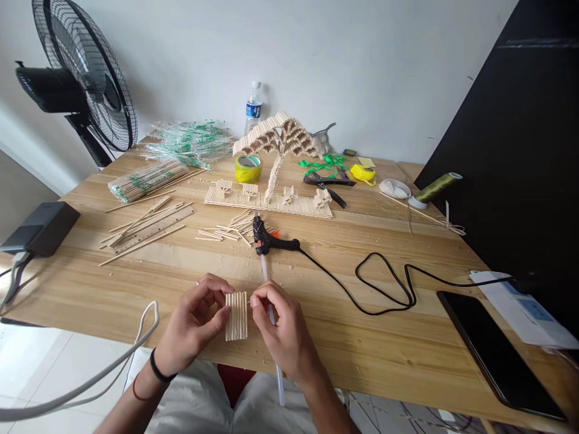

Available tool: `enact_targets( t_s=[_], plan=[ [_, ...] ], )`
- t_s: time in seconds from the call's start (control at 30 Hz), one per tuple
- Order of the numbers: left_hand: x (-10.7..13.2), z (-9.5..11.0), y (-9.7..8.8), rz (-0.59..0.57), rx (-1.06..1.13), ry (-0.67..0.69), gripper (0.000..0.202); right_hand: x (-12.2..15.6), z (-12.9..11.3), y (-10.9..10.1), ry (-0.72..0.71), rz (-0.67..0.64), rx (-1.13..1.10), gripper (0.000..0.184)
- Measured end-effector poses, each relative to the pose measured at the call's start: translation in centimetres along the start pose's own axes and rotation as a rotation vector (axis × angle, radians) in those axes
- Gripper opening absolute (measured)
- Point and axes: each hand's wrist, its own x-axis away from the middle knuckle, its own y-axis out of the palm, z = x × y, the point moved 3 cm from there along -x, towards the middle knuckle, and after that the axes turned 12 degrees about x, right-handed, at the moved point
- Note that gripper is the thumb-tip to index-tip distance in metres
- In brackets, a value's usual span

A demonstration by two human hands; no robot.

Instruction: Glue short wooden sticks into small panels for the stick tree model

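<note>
Near the table's front edge, my left hand (199, 322) pinches a small panel of wooden sticks (236, 316) by its left side, thumb in front. The short sticks stand upright side by side. My right hand (283, 328) is closed at the panel's right edge, thumb against forefinger; whatever is between the fingertips is too small to make out. A black glue gun (271, 240) lies just beyond my hands. From it a long translucent glue stick (279, 386) runs toward me, partly hidden by my right hand. Short loose wooden sticks (226, 232) lie left of the gun.
Behind stands a stick-built tree model (275, 172) on a slatted base. Around it are yellow tape (248, 170), a bottle (254, 108), pliers (328, 181) and bundled sticks (147, 179). A black cord (348, 295) crosses rightward toward a phone (495, 352). A fan (85, 78) stands left.
</note>
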Motion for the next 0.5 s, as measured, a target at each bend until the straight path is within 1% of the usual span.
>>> enact_targets(
  t_s=[0.13,0.33,0.5],
  plan=[
    [0.00,0.00,-0.02,0.002,0.000,0.015,0.012,-0.06,0.24,-0.16,0.025,0.067,-0.026,0.022],
    [0.17,-0.44,-0.20,-0.013,0.022,-0.010,0.012,-0.06,-0.11,0.03,-0.009,-0.002,-0.011,0.017],
    [0.25,-0.68,-0.22,-0.049,0.022,-0.019,0.013,0.09,0.11,0.43,-0.057,-0.026,0.060,0.023]
  ],
)
